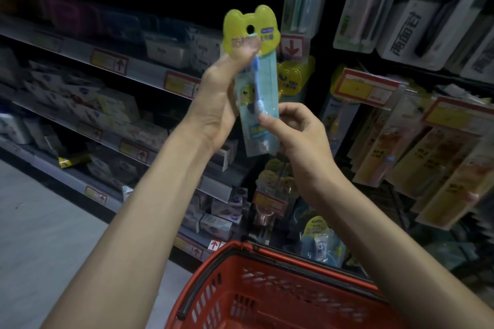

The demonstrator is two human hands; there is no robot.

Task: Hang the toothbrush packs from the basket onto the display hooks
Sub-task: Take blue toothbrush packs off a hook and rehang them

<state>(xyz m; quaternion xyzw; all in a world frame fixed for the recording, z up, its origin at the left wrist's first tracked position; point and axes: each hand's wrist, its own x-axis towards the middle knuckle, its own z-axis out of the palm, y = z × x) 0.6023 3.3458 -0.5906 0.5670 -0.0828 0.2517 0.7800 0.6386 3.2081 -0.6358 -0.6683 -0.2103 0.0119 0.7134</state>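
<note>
nearest me the red basket (294, 259) sits low, under my forearms. above it my left hand (216, 104) grips the pack (260, 88) just below its yellow header, thumb pressed on the front. my right hand (302, 136) pinches its lower right edge. the pack stands about upright in the air before the display. behind it hang matching yellow-topped packs (292, 79), with boxed goods on shelves (149, 75) to the left.
</note>
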